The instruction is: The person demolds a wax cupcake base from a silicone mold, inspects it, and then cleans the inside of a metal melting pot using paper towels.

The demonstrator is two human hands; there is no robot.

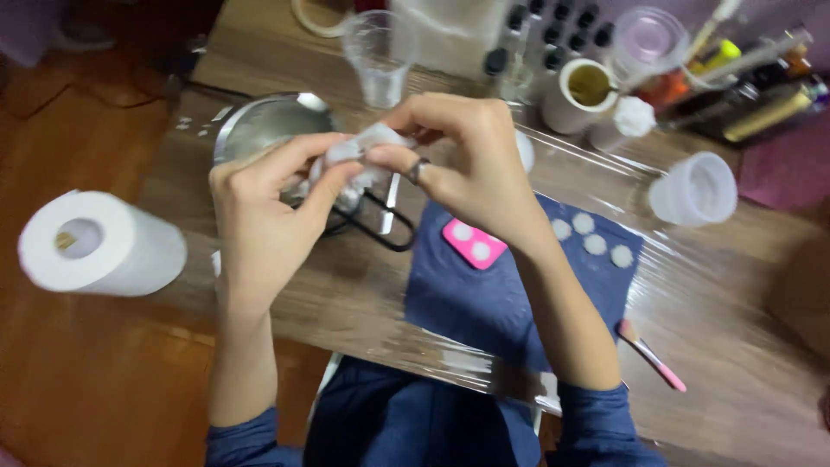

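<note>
My left hand (pixel 259 216) and right hand (pixel 462 164) both pinch one crumpled white paper tissue (pixel 363 156) | tissue sits between my fingertips, above the round steel bowl (pixel 268 121) | pink silicone mould (pixel 474 243) lies below right hand on dark blue cloth (pixel 501 294)

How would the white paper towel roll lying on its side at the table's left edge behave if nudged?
The paper towel roll lies on its side near the table edge, so it would probably roll, perhaps off. It looks bulky with a hollow core, likely light. Its soft paper should dent rather than slip.
</note>
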